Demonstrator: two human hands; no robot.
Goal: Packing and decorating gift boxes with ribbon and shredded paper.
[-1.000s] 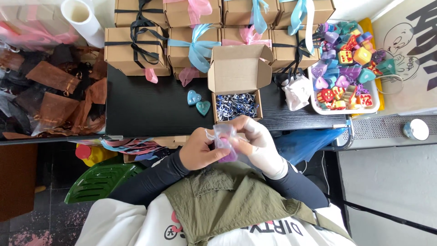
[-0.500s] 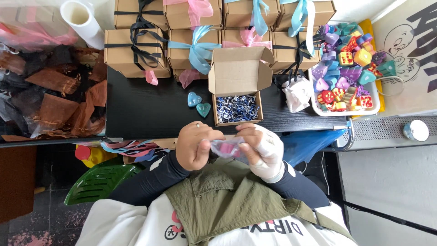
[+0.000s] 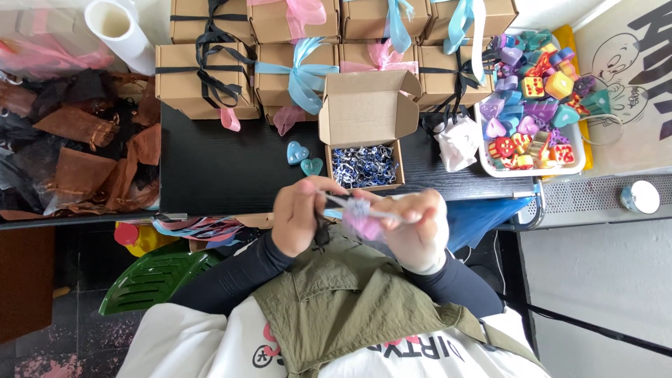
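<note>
Black tabletop (image 3: 231,168) runs ahead of my hands, crowded along its far edge; grey floor to the right of my right hand, dark floor and a green plastic chair (image 3: 150,280) down past my left forearm.

Containers: open cardboard box (image 3: 364,143) just beyond my fingertips, lid flapped back, holding blue-and-white shredded paper (image 3: 364,166); two small heart-shaped pieces (image 3: 303,158), blue and teal, lie just left of that box on the bare table; closed cardboard boxes (image 3: 210,80) stacked in rows farther out, tied with black, light blue and pink ribbon; white tray (image 3: 532,170) ahead and right of my right hand, heaped with coloured hearts and dice-like blocks (image 3: 535,105); small white pouch (image 3: 458,143) between tray and open box; pile of brown and black fabric bags (image 3: 77,154) well to the left of my left hand; white roll (image 3: 119,24) beyond that pile.

Hands: left hand (image 3: 301,217) and right hand (image 3: 416,227) both raised close to my chest, near side of the table edge; small clear bag with pink and purple contents (image 3: 360,220) sits between them; left fingers pinch its upper left edge, right fingers curl closed about its right side; bag blurred, contents not resolvable; bag touches neither table nor box.
</note>
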